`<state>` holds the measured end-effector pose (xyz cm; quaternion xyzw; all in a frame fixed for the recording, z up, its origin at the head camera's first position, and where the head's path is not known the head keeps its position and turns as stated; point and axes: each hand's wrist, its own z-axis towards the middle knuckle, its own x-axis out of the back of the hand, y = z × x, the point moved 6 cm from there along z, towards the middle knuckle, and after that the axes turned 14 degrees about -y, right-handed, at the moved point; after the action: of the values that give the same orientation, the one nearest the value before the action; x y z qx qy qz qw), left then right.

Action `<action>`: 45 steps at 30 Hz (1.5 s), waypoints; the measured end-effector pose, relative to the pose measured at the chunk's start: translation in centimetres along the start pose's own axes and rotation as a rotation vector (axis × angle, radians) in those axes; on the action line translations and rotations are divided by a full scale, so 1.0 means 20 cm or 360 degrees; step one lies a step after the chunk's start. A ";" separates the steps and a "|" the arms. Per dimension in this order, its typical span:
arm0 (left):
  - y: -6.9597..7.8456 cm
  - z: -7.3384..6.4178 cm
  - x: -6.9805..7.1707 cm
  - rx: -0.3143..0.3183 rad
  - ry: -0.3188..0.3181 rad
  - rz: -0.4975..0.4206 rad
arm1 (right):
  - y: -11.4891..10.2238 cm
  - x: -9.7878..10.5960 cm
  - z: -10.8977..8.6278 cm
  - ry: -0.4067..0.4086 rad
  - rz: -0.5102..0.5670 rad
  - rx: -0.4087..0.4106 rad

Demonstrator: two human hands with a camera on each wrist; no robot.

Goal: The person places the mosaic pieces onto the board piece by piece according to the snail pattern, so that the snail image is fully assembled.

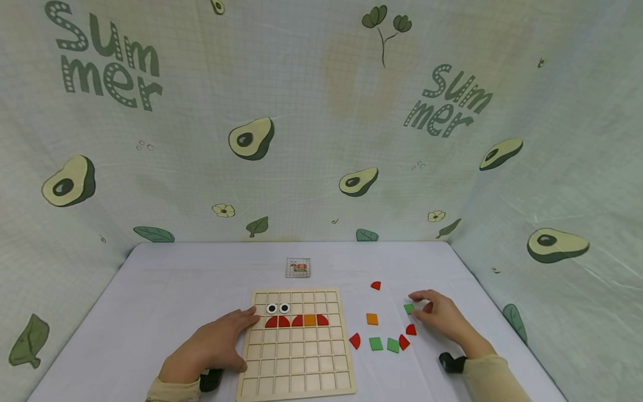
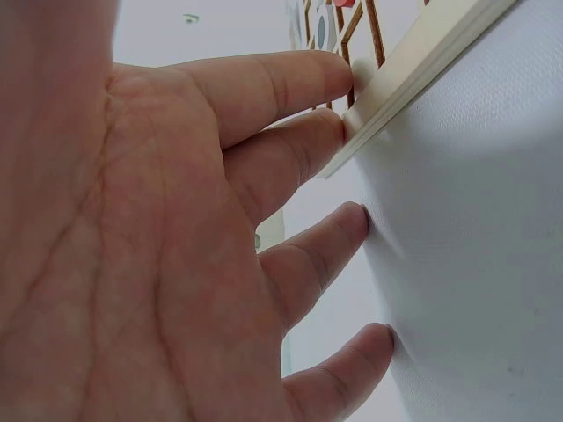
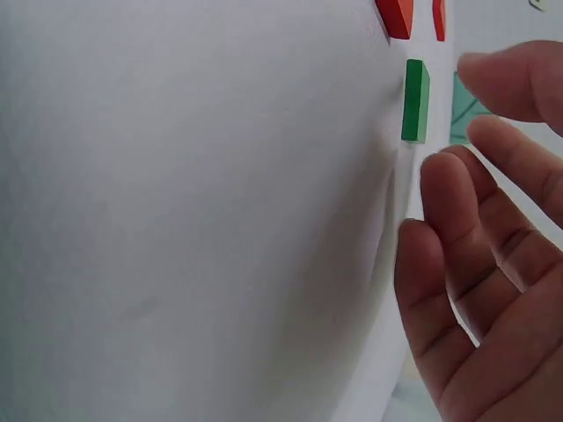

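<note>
My left hand [image 1: 213,345] rests along the left side of a wooden grid board [image 1: 288,365], its fingers spread. In the left wrist view, two fingertips touch the board's edge [image 2: 405,75]; the other two reach the tablecloth. On the board are two eye discs [image 1: 272,309], several red quarter-circle pieces [image 1: 297,320] and an orange square [image 1: 310,320]. My right hand [image 1: 447,318] hovers around a green square [image 1: 409,309] with fingers and thumb apart. The right wrist view shows that green square [image 3: 415,101] lying on the table, with a gap from the fingers.
Right of the board lie loose pieces: an orange square [image 1: 372,319], green squares [image 1: 375,344] and red quarter circles [image 1: 355,341]. A small pattern card [image 1: 298,268] lies behind the board. A printed cloth [image 1: 301,111] hangs around the white table [image 1: 201,273].
</note>
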<state>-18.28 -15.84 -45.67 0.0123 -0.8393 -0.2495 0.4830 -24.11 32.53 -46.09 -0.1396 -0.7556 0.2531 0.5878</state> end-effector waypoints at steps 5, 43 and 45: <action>0.00 0.00 0.00 -0.0004 0.0004 -0.0006 | 0.02 -0.03 0.00 -0.0044 0.0029 -0.0086; 0.00 0.00 0.00 0.0007 -0.0012 0.0004 | 0.00 -0.04 0.01 -0.0073 -0.0127 0.0039; 0.00 0.00 0.00 0.0013 -0.0014 0.0006 | -0.01 -0.04 0.01 -0.0074 -0.0137 0.0052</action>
<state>-18.33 -15.79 -45.74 0.0116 -0.8424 -0.2451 0.4798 -24.10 31.98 -46.60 -0.0913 -0.7702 0.2430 0.5825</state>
